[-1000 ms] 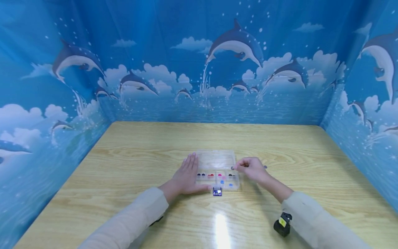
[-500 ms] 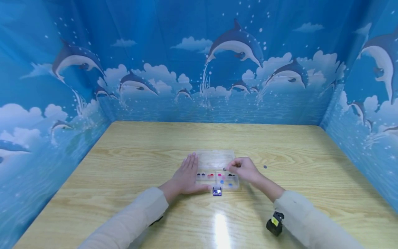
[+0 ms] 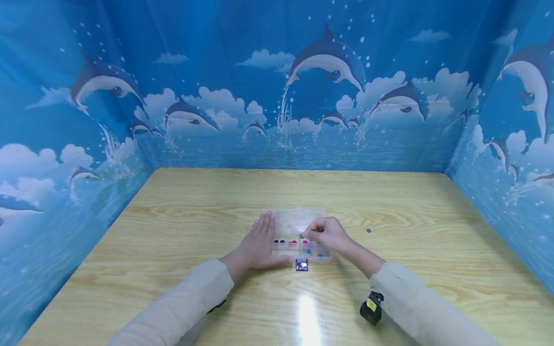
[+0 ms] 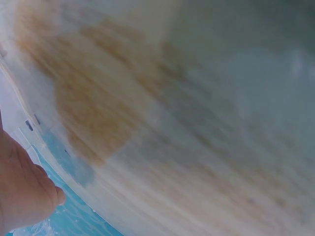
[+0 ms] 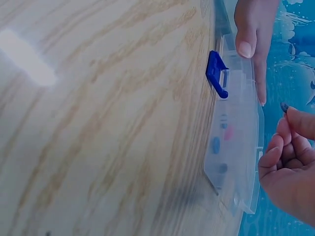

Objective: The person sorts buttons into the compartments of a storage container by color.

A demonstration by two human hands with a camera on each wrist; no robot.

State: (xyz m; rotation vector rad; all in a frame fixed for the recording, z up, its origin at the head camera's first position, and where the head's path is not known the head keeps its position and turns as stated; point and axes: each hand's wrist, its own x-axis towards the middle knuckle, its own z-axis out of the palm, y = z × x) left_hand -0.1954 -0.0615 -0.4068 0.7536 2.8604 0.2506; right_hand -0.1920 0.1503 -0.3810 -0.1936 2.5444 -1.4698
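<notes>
A clear plastic compartment box (image 3: 298, 217) lies on the table with its lid laid back. My left hand (image 3: 256, 246) rests along the box's left side, fingers straight and the thumb stretched across the front edge near the blue latch (image 3: 301, 265). Above the compartments, my right hand (image 3: 326, 234) pinches a small dark grey disc (image 5: 284, 106) between thumb and forefinger. Dark pieces (image 3: 279, 241), red pieces (image 3: 293, 242), pink pieces (image 3: 305, 242) and blue pieces (image 3: 308, 252) sit in separate compartments. My right hand hides part of the box's right side.
Another small dark disc (image 3: 369, 230) lies on the wood-grain table (image 3: 195, 202), to the right of the box. A blue dolphin-print curtain (image 3: 268, 96) hangs along the back and sides. The left wrist view is mostly blurred.
My right hand has moved left from the box's right edge to over its middle, carrying the dark grey disc. My left hand stays in place.
</notes>
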